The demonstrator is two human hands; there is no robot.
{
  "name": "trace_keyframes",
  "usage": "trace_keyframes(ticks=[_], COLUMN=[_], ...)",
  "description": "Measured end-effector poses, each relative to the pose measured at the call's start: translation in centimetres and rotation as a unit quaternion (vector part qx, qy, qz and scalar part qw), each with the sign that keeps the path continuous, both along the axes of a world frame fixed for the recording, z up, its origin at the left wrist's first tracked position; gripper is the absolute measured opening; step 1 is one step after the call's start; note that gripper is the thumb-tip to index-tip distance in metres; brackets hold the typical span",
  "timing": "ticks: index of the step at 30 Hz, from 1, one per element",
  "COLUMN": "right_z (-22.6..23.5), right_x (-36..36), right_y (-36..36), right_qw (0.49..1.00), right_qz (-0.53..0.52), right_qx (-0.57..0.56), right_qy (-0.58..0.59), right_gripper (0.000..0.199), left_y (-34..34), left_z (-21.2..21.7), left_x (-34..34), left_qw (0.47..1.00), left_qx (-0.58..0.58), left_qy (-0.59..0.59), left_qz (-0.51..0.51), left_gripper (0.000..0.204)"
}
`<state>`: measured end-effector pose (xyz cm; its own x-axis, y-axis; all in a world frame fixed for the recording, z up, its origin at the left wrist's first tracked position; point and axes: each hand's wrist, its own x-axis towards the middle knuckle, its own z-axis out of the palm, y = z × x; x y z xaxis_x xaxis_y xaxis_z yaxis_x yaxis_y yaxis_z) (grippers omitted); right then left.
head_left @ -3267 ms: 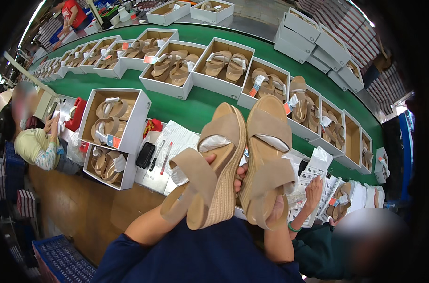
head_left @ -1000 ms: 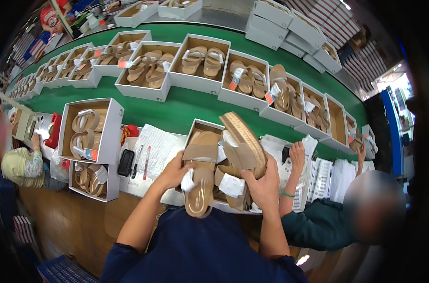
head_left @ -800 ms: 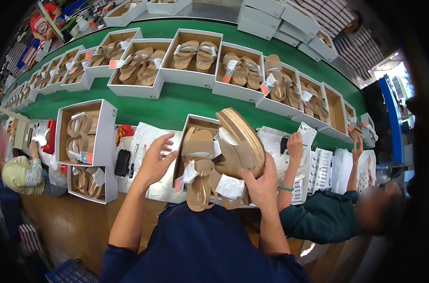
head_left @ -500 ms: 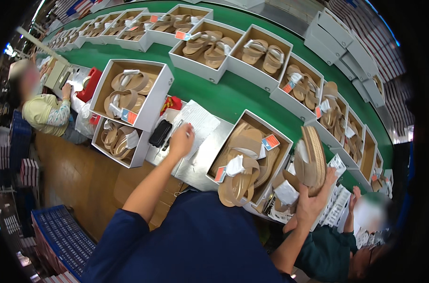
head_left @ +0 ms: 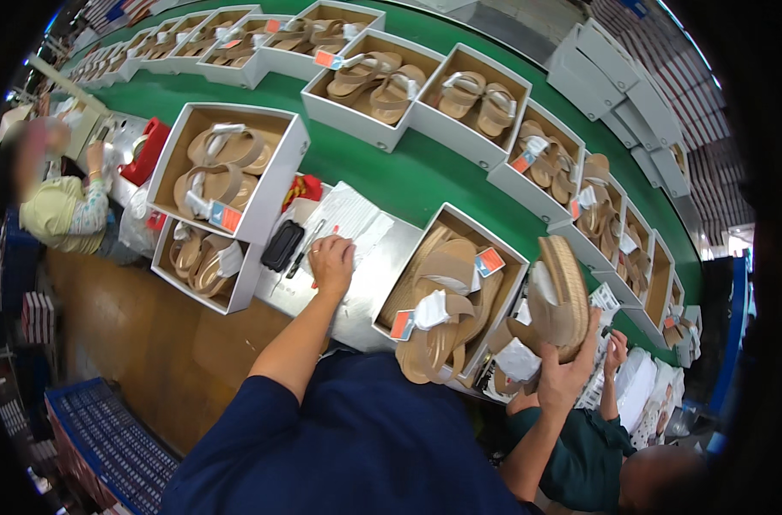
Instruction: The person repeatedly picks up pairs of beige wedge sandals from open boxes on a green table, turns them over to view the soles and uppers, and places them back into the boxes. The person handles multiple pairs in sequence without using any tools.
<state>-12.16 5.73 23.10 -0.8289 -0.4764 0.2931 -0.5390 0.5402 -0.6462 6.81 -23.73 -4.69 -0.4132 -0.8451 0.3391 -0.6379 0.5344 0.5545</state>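
My right hand (head_left: 567, 373) is wrapped round a tan wedge sandal (head_left: 561, 300) with a woven sole, held raised with its side toward me. Against it, lower left, is another tan strap with white wrapping (head_left: 518, 359); whether the hand holds this too is unclear. Left of it, an open box (head_left: 504, 311) contains several tan sandals, one sandal (head_left: 427, 348) lying over its near edge with an orange tag. My left hand (head_left: 332, 264) lies fingers down, slightly spread, at the edge of a printed sheet (head_left: 348, 210). Beside it are a pen (head_left: 301, 260) and a black case (head_left: 282, 245).
Two stacked boxes (head_left: 275, 184) of sandals stand left of the metal table (head_left: 382, 270). Across the green surface (head_left: 343, 167) runs a curved row of open shoe boxes. Closed grey boxes (head_left: 593, 69) pile up at the far right. Co-workers (head_left: 580, 455) are at right and left (head_left: 60, 210).
My left hand has come down onto the sheet's edge, its fingers spreading a little. The sandal in my right hand has shifted slightly left. The left co-worker's head and arm have moved left.
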Motion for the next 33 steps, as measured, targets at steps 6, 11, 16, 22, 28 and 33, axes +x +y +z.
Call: trace_keyframes(ticks=[6, 11, 16, 22, 28, 33], right_z=[0.3, 1.0, 0.8, 0.8, 0.7, 1.0], right_x=[0.3, 0.8, 1.2, 1.3, 1.4, 1.5], right_y=[-0.2, -0.4, -0.1, 0.0, -0.1, -0.2], right_qw=[0.999, 0.996, 0.995, 0.996, 0.997, 0.998], right_qz=[-0.03, -0.038, -0.042, -0.037, -0.034, -0.033], right_qx=[0.033, 0.075, 0.084, 0.077, 0.072, 0.056], right_qy=[-0.003, 0.022, 0.014, 0.016, 0.015, -0.003], right_gripper=[0.063, 0.062, 0.062, 0.062, 0.062, 0.062], left_y=[-0.7, 0.2, 0.9, 1.2, 0.9, 0.4], left_z=[-0.5, 0.0, 0.2, 1.0, 1.4, 1.5], left_x=[0.5, -0.1, -0.2, -0.2, 0.2, 0.1], left_qw=[0.998, 0.993, 0.994, 0.997, 0.997, 0.994], left_qx=[-0.06, -0.083, -0.047, -0.015, 0.033, 0.051], left_qy=[-0.008, -0.078, -0.097, -0.076, -0.066, -0.089], left_qz=[-0.027, -0.007, 0.001, -0.009, -0.029, -0.031], left_gripper=[0.006, 0.007, 0.006, 0.01, 0.017, 0.013])
